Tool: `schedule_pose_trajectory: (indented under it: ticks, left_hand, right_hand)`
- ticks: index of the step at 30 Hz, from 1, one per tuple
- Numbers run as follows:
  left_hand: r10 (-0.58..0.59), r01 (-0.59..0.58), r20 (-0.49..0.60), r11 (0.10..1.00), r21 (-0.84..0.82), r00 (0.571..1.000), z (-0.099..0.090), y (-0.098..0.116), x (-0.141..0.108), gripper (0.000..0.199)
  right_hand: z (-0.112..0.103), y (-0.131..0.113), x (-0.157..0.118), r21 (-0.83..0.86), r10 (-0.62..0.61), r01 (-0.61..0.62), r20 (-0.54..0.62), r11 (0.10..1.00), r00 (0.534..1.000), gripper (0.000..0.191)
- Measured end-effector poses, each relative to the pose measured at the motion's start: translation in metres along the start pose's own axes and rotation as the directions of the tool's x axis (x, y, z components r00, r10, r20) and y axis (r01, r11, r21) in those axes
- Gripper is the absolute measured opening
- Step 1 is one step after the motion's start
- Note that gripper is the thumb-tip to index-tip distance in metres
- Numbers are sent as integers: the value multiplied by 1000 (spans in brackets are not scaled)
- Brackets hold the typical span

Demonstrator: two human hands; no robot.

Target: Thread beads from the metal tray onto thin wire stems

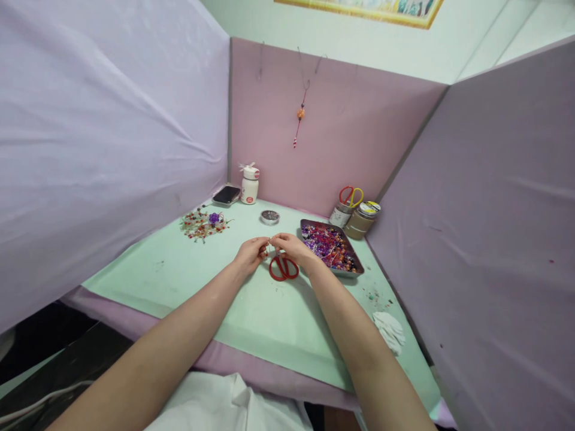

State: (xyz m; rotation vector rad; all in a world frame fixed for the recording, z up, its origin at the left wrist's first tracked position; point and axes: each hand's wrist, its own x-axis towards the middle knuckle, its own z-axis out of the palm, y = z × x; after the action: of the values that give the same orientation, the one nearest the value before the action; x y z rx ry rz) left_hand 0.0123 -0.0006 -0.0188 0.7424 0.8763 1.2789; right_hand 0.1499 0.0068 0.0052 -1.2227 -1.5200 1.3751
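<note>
My left hand (253, 254) and my right hand (290, 244) meet over the middle of the table, fingertips almost touching. Both are closed in a pinch. Whatever sits between the fingertips is too small to make out. Just below them lies a pair of red-handled scissors (284, 269), its blades partly hidden by my right hand. To the right of my right hand is a dark tray (354, 273) full of purple, red and orange beads (327, 242). A small round container (270, 217) stands beyond my hands.
Beaded strands (204, 224) lie at left, near a phone (226, 194) and a white bottle (250, 185). At back right stand a can with scissors (341, 214) and a jar (360, 222). A white cloth (390, 332) lies at right. A beaded string (300, 114) hangs on the pink partition (359, 131).
</note>
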Motion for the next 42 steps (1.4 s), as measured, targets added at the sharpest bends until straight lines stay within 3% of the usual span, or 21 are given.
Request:
schedule_pose_trajectory:
  ticks: [3, 7, 11, 20, 26, 32, 38, 42]
  left_hand:
    - [30, -30, -10, 999, 41, 999, 0, -1, -2, 24]
    - [40, -44, 50, 996, 76, 998, 2, -2, -4, 23]
    - [39, -47, 86, 995, 83, 996, 4, 1, -8, 22]
    - [35, -42, 91, 997, 70, 995, 4, 2, -7, 21]
    - [-12, -1, 98, 991, 132, 995, 1, 0, -6, 20]
    - [16, -15, -32, 999, 45, 999, -1, 1, 1, 27]
    - [30, -28, -52, 999, 38, 998, -2, 1, 1, 25]
    - [27, -26, -36, 999, 29, 999, -2, 0, 1, 24]
  right_hand:
    - [0, 1, 4, 46, -105, 108, -65, 993, 992, 22]
    - [1, 5, 10, -50, -214, 209, -157, 977, 964, 17]
    - [1, 8, 12, -110, -269, 253, -162, 961, 950, 15]
    - [-1, 9, 12, -146, -278, 261, -109, 954, 955, 17]
    - [1, 9, 13, -143, -270, 249, -151, 958, 951, 18]
    - [-3, 8, 12, -116, -207, 184, -240, 976, 948, 17]
    - [-1, 8, 7, -185, -164, 155, -33, 970, 986, 17]
    - [4, 10, 10, -160, -243, 230, -69, 960, 967, 25]
